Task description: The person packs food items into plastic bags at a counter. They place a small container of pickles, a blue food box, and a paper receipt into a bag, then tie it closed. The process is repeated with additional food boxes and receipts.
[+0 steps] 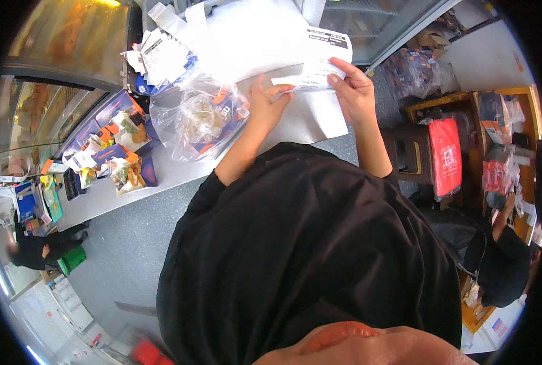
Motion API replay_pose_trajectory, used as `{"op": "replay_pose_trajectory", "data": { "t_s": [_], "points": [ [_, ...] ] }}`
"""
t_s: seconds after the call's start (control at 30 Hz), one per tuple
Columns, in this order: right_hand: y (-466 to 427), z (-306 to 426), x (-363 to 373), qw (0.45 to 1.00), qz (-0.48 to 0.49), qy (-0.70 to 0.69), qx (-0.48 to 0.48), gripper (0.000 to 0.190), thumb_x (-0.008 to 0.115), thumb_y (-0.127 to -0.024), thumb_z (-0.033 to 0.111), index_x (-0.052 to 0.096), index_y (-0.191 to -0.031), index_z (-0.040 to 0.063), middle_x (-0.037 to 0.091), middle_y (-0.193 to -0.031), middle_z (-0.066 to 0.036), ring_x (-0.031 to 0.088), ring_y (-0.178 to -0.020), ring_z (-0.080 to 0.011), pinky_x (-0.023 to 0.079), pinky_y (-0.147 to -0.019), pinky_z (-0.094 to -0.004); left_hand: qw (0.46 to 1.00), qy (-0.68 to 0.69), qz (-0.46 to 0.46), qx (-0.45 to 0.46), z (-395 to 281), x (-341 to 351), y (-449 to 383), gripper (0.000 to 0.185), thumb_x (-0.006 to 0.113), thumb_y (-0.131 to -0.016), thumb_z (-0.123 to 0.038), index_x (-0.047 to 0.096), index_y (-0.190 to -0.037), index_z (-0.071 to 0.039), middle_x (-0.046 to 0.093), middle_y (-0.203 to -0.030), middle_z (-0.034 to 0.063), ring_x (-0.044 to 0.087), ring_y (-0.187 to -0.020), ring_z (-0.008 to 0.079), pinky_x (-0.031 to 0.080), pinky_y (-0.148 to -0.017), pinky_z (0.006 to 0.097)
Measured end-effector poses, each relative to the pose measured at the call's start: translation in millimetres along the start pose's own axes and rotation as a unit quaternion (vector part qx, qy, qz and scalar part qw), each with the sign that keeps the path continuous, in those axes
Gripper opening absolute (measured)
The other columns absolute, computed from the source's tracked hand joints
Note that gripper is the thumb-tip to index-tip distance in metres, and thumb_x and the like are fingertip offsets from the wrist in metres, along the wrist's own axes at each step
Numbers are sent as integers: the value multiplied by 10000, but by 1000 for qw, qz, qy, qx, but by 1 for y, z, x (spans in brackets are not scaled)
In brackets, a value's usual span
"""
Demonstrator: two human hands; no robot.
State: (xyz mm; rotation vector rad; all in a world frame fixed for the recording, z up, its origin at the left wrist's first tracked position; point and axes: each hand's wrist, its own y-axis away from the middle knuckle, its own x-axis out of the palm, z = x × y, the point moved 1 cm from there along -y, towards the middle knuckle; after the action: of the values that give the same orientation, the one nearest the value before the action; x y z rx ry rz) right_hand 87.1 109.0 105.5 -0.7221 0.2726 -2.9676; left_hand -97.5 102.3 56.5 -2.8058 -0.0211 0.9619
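Note:
A white printed paper slip (319, 68) is held up over the steel counter (314, 114), its lower part folded or curled. My right hand (355, 93) pinches its right edge between thumb and fingers. At the slip's lower left end, my left hand (267, 107) has its thumb and forefinger closed on the paper. Just left of that hand sits a clear plastic bag (186, 132), gathered at the top around a purple and orange carton (223, 112). Behind the slip lies a large white plastic-wrapped bundle (248, 39).
Crumpled printed slips (163, 57) are heaped beside the bundle. Open food cartons (127, 169) stand along the counter's left part. At right are a dark stool (401, 155), a red package (445, 155) and a wooden shelf (476, 102). One person (506, 264) is at right, another (38, 248) far left.

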Motion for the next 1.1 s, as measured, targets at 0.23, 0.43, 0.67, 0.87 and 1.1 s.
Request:
{"op": "replay_pose_trajectory", "data": {
  "t_s": [0.23,0.43,0.67,0.87,1.1],
  "points": [
    [8,-10,18,967,106,228,-31,247,501,-832,-54,586,-1045,38,549,-1037,-53,520,-951,-131,414,-815,-245,914,373,117,-110,-31,-39,0,284,532,-820,-54,588,-1098,-33,628,-867,76,534,-917,77,429,-777,247],
    [5,-15,45,946,123,282,-106,271,599,-759,-52,612,-1000,70,512,-1102,-102,504,-1022,-219,375,-898,-312,909,414,39,-11,-37,-53,15,346,498,-846,7,437,-1185,44,578,-1043,90,539,-908,91,442,-723,220],
    [-4,-8,63,897,344,278,-10,217,566,-769,-53,690,-903,64,653,-935,-96,602,-872,-160,459,-763,-254,958,85,-238,139,-54,-122,41,623,656,-749,-79,302,-1255,2,485,-1152,179,517,-1015,244,370,-891,356],
    [-32,-26,137,870,331,332,-153,238,523,-801,3,668,-971,87,663,-944,-87,626,-802,-155,470,-721,-242,898,-404,-140,-100,-1,-172,78,509,664,-725,-215,463,-1170,-72,594,-911,134,574,-872,314,305,-900,511],
    [-64,-73,148,715,527,445,-115,278,533,-715,7,680,-921,123,645,-903,-135,610,-811,-275,470,-765,-331,974,14,-141,-174,10,-199,98,239,573,-815,-269,634,-829,-39,640,-718,75,605,-736,183,430,-742,322]
  ]
}}
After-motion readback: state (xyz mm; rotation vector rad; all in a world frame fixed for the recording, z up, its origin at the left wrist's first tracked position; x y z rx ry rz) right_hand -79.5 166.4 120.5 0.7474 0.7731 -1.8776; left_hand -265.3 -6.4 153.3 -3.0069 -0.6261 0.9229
